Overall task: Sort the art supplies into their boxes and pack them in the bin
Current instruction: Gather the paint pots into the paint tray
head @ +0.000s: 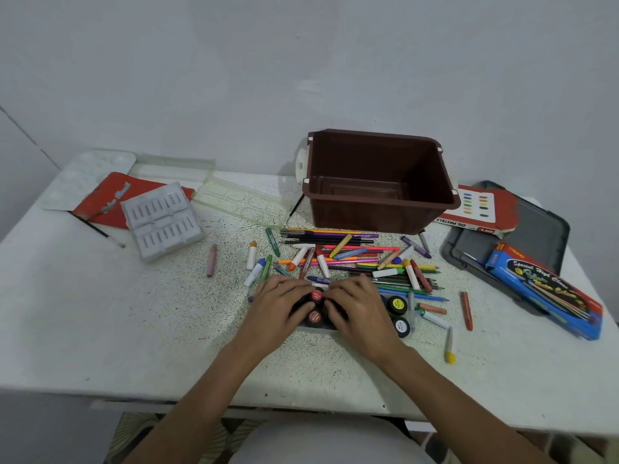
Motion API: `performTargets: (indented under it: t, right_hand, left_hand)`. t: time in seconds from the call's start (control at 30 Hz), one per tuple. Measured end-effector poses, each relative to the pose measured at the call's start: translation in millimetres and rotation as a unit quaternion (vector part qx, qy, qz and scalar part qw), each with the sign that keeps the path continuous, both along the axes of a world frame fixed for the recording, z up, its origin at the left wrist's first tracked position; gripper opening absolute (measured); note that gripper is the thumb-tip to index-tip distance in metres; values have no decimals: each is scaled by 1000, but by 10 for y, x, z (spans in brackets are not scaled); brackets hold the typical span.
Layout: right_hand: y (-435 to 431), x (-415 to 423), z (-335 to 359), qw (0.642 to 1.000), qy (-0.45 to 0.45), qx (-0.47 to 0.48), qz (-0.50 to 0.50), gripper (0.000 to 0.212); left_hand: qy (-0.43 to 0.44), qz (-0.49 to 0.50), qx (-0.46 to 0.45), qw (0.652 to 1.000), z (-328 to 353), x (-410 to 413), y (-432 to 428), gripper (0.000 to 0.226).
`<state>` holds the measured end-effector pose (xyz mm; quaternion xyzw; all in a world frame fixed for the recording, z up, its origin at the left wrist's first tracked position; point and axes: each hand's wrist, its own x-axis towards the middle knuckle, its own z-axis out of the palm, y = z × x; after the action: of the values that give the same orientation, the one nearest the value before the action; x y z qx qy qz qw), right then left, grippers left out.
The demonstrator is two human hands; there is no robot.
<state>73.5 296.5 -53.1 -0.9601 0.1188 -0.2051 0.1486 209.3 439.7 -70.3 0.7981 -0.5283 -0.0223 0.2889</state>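
Paint pots [315, 295] gripped by left hand [284, 303] and right hand [360, 306], fingers curled round them; pencils and crayons [351, 259] lay heaped just behind, brown bin [378, 211] beyond

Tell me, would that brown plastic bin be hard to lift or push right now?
Probably not. The brown bin looks empty, so it should be light. Its walls look like rigid plastic, so it likely keeps its shape. Wide and low on the table, it would probably slide rather than tip.
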Motion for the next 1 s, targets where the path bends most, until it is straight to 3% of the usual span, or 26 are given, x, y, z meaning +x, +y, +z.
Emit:
performTargets:
  t: [0.17,0.37,0.77,0.9,1.0]
  right_hand:
    - [24,60,-12,1000,22,3,5,14]
    - [44,99,24,998,19,60,-1,10]
    - [37,104,16,992,33,122,-10,13]
    - [9,81,13,993,40,114,-1,13]
    - [0,72,8,994,48,99,4,13]
  left_hand:
    - [6,9,2,1000,39,19,-69,29]
    - [82,60,-10,995,81,-5,-128,21]
    - [166,74,-15,983,70,4,-128,24]
    - [166,66,-2,984,62,8,-149,24]
    - [104,45,4,994,53,-4,-124,24]
